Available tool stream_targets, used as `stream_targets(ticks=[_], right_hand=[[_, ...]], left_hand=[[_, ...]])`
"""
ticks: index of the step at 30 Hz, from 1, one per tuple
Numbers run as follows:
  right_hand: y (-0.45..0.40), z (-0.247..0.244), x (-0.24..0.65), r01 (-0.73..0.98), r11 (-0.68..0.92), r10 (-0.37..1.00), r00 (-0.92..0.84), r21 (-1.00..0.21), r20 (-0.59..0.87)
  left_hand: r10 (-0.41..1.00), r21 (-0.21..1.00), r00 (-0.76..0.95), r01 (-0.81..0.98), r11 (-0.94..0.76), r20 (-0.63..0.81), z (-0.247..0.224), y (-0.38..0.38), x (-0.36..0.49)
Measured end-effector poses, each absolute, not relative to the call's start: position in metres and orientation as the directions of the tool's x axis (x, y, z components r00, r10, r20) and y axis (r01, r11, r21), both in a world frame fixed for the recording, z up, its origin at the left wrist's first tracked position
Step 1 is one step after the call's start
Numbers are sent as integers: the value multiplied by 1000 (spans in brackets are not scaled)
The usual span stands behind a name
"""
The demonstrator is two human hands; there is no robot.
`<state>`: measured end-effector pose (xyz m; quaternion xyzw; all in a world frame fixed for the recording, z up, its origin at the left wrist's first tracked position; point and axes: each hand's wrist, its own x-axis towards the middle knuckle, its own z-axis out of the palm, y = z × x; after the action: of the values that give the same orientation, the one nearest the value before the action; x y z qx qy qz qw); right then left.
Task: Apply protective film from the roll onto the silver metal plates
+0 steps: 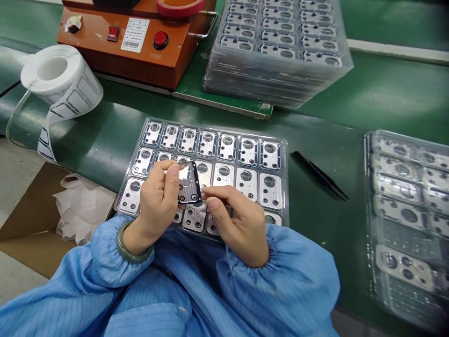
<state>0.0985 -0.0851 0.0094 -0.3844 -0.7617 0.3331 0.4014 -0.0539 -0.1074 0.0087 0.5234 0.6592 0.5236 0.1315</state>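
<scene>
My left hand (159, 196) grips a small rectangular metal plate (188, 185) by its left side, with thumb and fingers pressed together. The plate has a dark blue edge and several round holes, and is tilted above the tray. At its right edge is my right hand (238, 217), thumb and index finger pinched close to it; what they hold, if anything, is too small to make out. Beneath both hands lies a clear plastic tray (286, 187) with rows of similar silver plates, some with blue edging. The hands hide part of the lower rows.
Black tweezers (319, 175) lie right of the tray. Another tray (372, 210) sits far right. Behind are stacked trays (259, 79), an orange machine (122, 51) and a label roll (63, 75). A cardboard box (31, 234) with white paper (80, 206) stands lower left.
</scene>
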Motion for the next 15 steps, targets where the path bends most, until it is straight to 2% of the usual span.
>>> stream_targets(ticks=[7,15], right_hand=[[-85,16,99,227,329,853,-488,-917,185],[-87,18,101,194,219,895,-430,-956,118]], left_hand=[[853,814,-333,557,-166,402,9,-109,-51],[909,825,-220,531,-192,354,11,-113,-51]])
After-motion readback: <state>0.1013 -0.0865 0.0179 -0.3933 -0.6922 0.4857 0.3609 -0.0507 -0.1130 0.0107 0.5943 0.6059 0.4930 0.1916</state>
